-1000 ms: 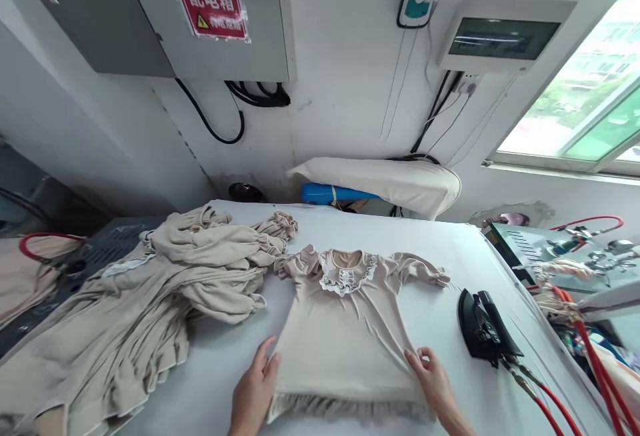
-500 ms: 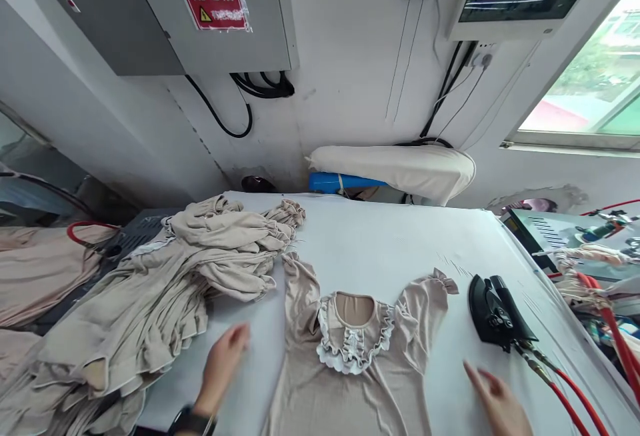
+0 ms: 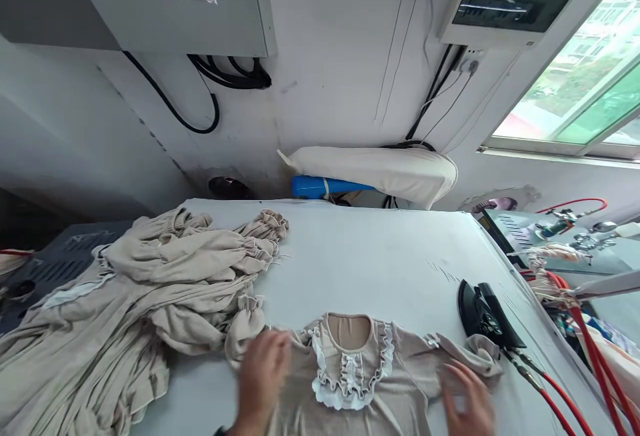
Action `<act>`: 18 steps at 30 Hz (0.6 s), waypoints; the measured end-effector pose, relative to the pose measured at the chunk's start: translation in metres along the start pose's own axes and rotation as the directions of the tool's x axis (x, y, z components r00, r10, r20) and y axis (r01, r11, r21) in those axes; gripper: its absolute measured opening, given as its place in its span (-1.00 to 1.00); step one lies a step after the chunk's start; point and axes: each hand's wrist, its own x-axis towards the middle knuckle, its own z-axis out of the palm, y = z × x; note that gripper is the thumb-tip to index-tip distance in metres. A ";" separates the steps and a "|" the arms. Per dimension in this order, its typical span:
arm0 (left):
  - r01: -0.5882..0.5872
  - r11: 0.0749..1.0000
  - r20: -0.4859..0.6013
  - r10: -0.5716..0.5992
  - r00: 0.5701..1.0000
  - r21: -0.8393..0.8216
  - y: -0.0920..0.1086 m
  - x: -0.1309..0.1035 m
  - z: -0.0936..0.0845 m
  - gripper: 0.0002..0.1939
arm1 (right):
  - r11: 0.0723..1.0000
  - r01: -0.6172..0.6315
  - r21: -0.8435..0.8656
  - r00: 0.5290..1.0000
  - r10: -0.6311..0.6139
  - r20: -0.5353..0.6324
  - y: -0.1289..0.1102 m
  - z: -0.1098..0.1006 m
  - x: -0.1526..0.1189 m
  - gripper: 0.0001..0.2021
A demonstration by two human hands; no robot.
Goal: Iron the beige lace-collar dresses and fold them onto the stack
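A beige garment with a white ruffled bib collar lies face up at the table's front middle, its lower end out of the frame. My left hand is over the sleeve on the left. Motion smears its fingers, so their grip cannot be made out. On the other side my right hand is at the opposite sleeve, thumb and fingers apart. That sleeve stretches outward, its gathered cuff end beside the black iron.
A heap of similar beige garments covers the table's left side. Red hoses run from the iron towards the front right. A padded white board stands behind the table. Equipment with red tubing is at the right.
Both hands have moved in onto the garment's sleeves. The sleeves have swung outward from pointing up, and the garment sits slightly lower in view. The camera has turned somewhat right.
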 end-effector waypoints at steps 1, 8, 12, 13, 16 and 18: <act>-0.057 0.997 0.185 0.066 0.981 -0.055 0.031 0.009 0.026 -0.70 | 0.998 0.064 0.002 0.998 -0.064 0.022 -0.024 0.013 0.007 -0.46; 0.098 0.995 0.517 -0.098 0.850 0.029 0.158 0.052 0.187 -0.81 | 0.964 0.256 -0.065 0.953 -0.241 0.182 -0.083 0.091 0.098 -0.60; 0.130 0.988 0.477 -0.155 0.865 0.087 0.157 0.072 0.203 -0.78 | 0.971 0.234 -0.044 0.963 -0.225 0.149 -0.071 0.098 0.115 -0.63; 0.096 0.992 0.464 -0.126 0.877 0.087 0.156 0.076 0.202 -0.81 | 0.974 0.223 -0.035 0.968 -0.217 0.127 -0.071 0.097 0.113 -0.64; -0.003 0.999 0.431 -0.018 0.902 0.048 0.151 0.086 0.193 -0.91 | 0.982 0.188 -0.003 0.979 -0.187 0.083 -0.084 0.093 0.098 -0.69; -0.012 1.000 0.446 0.011 0.895 0.000 0.147 0.092 0.190 -0.93 | 0.962 0.266 0.064 0.942 -0.273 0.193 -0.097 0.090 0.085 -0.77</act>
